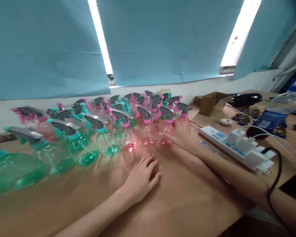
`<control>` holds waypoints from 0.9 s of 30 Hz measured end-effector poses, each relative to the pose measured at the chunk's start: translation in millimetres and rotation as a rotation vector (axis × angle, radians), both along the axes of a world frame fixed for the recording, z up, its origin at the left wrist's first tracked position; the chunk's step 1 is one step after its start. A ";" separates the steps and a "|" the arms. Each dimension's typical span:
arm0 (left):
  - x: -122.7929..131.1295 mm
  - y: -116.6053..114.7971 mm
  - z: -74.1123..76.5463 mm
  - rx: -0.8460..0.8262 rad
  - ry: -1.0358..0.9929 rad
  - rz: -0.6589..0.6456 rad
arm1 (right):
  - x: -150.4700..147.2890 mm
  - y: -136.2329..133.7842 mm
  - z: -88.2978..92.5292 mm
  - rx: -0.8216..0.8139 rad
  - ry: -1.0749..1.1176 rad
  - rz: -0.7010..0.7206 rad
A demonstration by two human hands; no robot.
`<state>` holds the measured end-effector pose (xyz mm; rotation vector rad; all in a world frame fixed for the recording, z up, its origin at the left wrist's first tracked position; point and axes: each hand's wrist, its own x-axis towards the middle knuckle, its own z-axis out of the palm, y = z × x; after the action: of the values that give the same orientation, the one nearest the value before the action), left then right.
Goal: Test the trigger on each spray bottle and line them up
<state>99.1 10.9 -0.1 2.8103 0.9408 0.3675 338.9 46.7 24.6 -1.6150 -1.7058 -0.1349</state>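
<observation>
Facing blue blinds (162, 42) across a brown table (192, 204), with green and pink spray bottles (87, 148) crowded in rows to the left of the white power strip (218, 136) and an open cardboard box (207, 104) beyond the strip's far end. Resting the left hand (143, 177) palm down on the table, left of the strip, fingers loosely spread and slightly curled around nothing. Reaching the right hand (182, 136) just left of the strip, blurred fingers extended across a pink bottle (166, 142), firmness of grip impossible to tell.
</observation>
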 end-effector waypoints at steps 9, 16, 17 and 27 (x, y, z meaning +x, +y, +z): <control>0.8 1.6 1.9 -0.022 -0.017 -0.013 | 0.2 18.6 -1.1 0.004 -0.015 -0.021; 0.9 1.0 2.2 -0.017 0.000 -0.010 | -5.4 13.5 2.0 -0.008 0.013 -0.030; 0.8 0.9 1.9 -0.013 0.003 -0.009 | -5.2 12.1 2.5 -0.002 0.016 -0.023; 1.4 2.0 0.2 0.012 0.043 0.000 | 30.5 -27.9 24.0 -0.034 0.208 0.035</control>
<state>100.5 12.9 0.1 2.8398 0.9507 0.3154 369.4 18.7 48.6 -1.5643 -1.5827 0.0768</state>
